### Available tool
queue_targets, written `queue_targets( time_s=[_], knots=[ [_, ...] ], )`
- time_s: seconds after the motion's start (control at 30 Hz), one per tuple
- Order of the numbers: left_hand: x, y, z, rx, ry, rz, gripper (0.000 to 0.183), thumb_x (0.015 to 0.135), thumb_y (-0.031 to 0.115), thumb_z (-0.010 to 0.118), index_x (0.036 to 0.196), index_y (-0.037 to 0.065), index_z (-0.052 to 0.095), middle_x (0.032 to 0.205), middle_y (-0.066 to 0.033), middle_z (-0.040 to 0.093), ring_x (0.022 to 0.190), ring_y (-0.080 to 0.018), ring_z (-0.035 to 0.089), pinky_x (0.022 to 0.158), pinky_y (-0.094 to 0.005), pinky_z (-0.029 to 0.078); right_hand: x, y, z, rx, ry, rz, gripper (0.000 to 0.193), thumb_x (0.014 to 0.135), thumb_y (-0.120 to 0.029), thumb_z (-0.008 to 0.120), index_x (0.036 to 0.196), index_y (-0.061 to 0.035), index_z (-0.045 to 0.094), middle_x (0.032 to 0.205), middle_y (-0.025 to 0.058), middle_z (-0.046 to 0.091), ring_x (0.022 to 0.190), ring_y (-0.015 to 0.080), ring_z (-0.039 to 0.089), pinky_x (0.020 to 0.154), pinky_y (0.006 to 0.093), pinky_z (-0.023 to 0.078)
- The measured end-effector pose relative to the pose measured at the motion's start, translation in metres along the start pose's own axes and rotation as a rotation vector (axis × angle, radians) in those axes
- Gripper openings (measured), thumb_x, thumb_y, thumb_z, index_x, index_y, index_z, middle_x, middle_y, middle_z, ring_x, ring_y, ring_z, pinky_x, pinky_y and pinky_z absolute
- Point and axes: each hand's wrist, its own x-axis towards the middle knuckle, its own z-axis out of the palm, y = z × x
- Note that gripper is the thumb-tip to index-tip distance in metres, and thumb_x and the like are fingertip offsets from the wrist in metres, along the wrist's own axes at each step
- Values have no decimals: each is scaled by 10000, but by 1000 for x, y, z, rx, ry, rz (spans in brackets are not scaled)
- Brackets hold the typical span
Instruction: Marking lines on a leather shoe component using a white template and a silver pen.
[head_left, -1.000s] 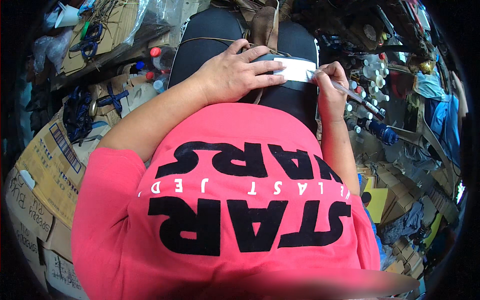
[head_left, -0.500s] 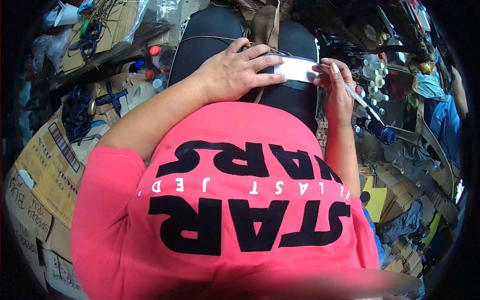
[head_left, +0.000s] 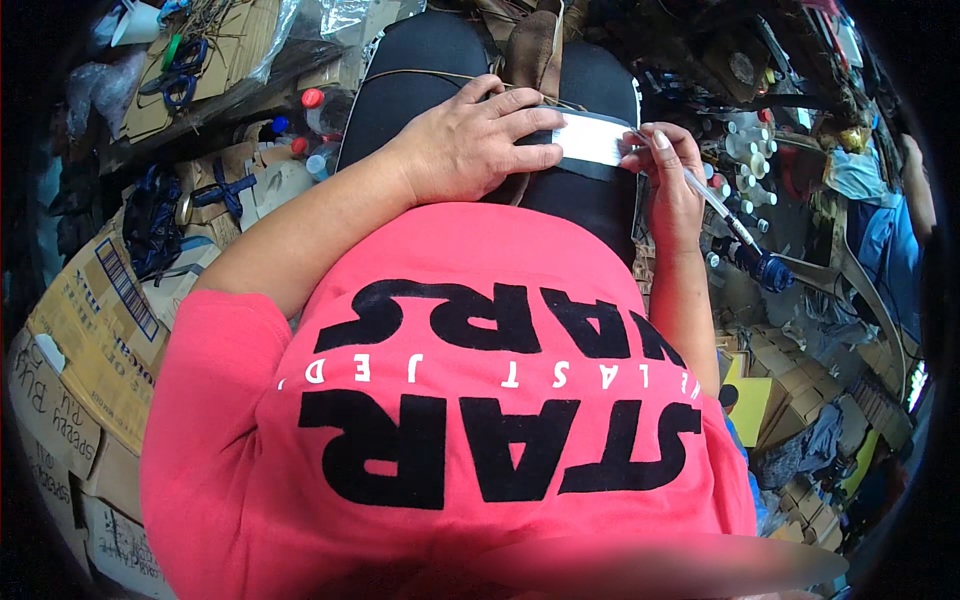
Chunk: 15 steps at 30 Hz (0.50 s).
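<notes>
Pink T-shirt (head_left: 420, 290) nearest, then L hand (head_left: 475, 145), fingers spread flat at L end of white slip (head_left: 592, 138) on lap, thumb hidden, grip can't tell, R hand (head_left: 672, 165) w/ fingers closed on pen (head_left: 718, 204) at slip's R end, capped plastic bottles (head_left: 744, 146) farther R.

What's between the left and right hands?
In the head view, a white rectangular piece lies between the left hand and the right hand.
</notes>
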Motion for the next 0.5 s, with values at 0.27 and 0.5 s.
queue_targets(
  time_s=[0.27, 0.5],
  knots=[
    [0, -1, 0, -10, 31, 10, 504, 715, 65, 714, 1174, 251, 618, 1298, -26, 523, 1264, -239, 472, 1055, -446, 355, 2, -14, -1, 22, 37, -119, 151, 937, -78, 627, 1017, -2, 524, 971, 155, 670, 750, 138, 651, 712, 263, 545],
    [0, -2, 1, -13, 31, 7, 482, 725, 76, 705, 1167, 249, 621, 1289, -25, 529, 1261, -233, 473, 1051, -448, 356, 1, -34, 9, -7, 38, -231, 145, 933, -48, 624, 1024, -3, 520, 967, 142, 662, 806, 158, 674, 753, 267, 550]
  ],
)
